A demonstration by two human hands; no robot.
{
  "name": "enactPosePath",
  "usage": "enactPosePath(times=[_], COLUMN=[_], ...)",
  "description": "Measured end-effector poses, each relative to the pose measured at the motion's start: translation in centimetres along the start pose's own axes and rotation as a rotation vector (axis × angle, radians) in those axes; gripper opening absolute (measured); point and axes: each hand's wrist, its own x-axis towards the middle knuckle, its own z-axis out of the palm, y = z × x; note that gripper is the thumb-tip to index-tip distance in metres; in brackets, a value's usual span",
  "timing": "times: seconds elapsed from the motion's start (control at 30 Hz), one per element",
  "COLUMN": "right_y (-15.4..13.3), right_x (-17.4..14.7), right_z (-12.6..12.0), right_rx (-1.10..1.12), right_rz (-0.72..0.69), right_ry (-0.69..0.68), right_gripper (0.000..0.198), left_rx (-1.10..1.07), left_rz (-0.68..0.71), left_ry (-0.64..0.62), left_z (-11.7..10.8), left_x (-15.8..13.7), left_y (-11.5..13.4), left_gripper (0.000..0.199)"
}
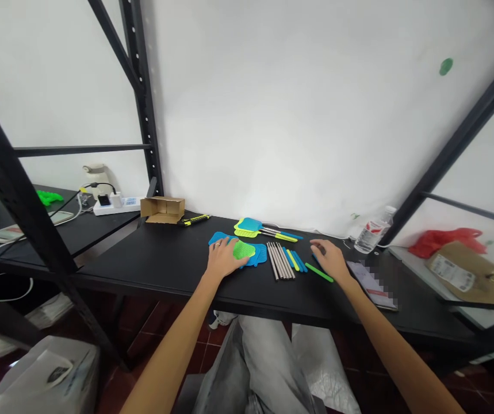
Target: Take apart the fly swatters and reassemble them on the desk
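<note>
My left hand (pixel 222 257) lies over a small pile of blue fly swatter heads (pixel 260 254), with a green fly swatter head (pixel 243 249) on top against its fingers. Those fingers are stretched out and apart. On the right, my right hand (pixel 329 258) rests low over the table, fingers loosely bent and apart, with nothing seen in it. Just left of it lies a green handle (pixel 319 272). Several metal rods (pixel 279 261) lie side by side between the hands, beside blue and yellow handles (pixel 296 260). Behind them, assembled fly swatters (pixel 253 225) are stacked.
On the black table (pixel 143 259) stand an open cardboard box (pixel 163 210) and a water bottle (pixel 374 231). A yellow-black cutter (pixel 195 220) lies by the box. A phone (pixel 372 284) is near my right forearm. A power strip (pixel 119 204) sits left; a wrapped parcel (pixel 471 276) sits right.
</note>
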Motion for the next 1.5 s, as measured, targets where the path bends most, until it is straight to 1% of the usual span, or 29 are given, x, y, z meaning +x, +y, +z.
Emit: enactPosePath(times=[0.13,0.23,0.4,0.57,0.8,0.9,0.97,1.03,1.1,1.2,1.3,1.4,1.5], right_y=[0.0,-0.7,-1.1,-0.9,-1.5,-1.6,-1.6,-1.6,-1.5,-1.5,-1.5,-1.5,-1.5], right_x=[-4.8,-6.4,-6.5,-6.4,-6.4,-6.4,-6.4,-6.3,-6.2,-6.2,-6.3,-6.2,-6.2], right_z=[-0.9,-0.9,-0.8,-0.7,-0.9,-1.0,-1.0,-1.0,-1.0,-1.1,-1.2,-1.3,-1.4], right_rx=[-0.099,-0.188,-0.301,-0.327,-0.266,-0.257,-0.259,-0.255,-0.243,-0.225,-0.217,-0.207,-0.194], right_rz=[0.011,-0.015,-0.039,-0.036,0.074,0.089,0.088,0.085,0.087,0.103,0.113,0.114,0.126], right_ry=[-0.031,-0.020,-0.019,-0.035,0.019,0.028,0.048,0.065,0.072,0.081,0.084,0.077,0.075], right_gripper=[0.034,0.034,0.028,0.023,0.016,0.013,0.012,0.012,0.012,0.012,0.011,0.010,0.010], left_rx=[0.002,0.026,0.056,0.051,0.048,0.058,0.065,0.060,0.041,0.020,0.089,0.162,0.200], left_rz=[-0.025,-0.009,0.003,0.010,0.021,0.041,0.046,0.040,0.036,0.003,-0.067,-0.112,-0.103], left_ry=[-0.075,-0.083,-0.054,-0.063,-0.041,-0.002,0.062,0.120,0.111,-0.051,-0.231,-0.332,-0.379], left_z=[-0.3,-0.6,-0.6,-0.5,-0.5,-0.9,-1.3,-1.7,-1.8,-1.2,-0.2,0.3,0.2], left_x=[0.1,0.1,0.1,0.3,0.3,0.3,0.1,-0.2,-0.6,-0.8,-0.3,0.8,1.7], left_y=[0.1,0.3,0.2,0.1,0.1,0.4,1.3,2.9,5.3,9.4,12.5,13.9,13.8], left_gripper=[0.072,0.070,0.071,0.072,0.068,0.062,0.050,0.037,0.033,0.034,0.031,0.028,0.025])
